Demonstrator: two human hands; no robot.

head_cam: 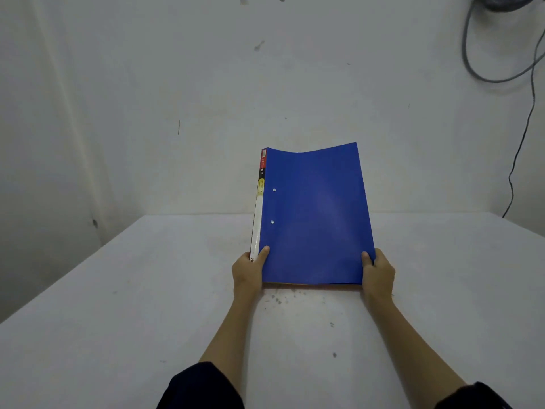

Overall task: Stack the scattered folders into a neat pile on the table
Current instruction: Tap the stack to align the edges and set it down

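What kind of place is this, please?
Probably a bare workroom or test space: a plain white table, a scuffed white wall and loose cables hanging in the corner. Nothing homely shows.

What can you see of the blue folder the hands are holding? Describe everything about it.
The blue folder has a smooth, plastic-looking cover with two small metal rivets near its left edge. A white spine strip carries red, black and yellow label bands. The far edge sags in the middle. An orange edge shows beneath its near end, so something lies under it. It is tilted up, far end raised above the table. The left hand grips its near left corner, the right hand its near right corner.
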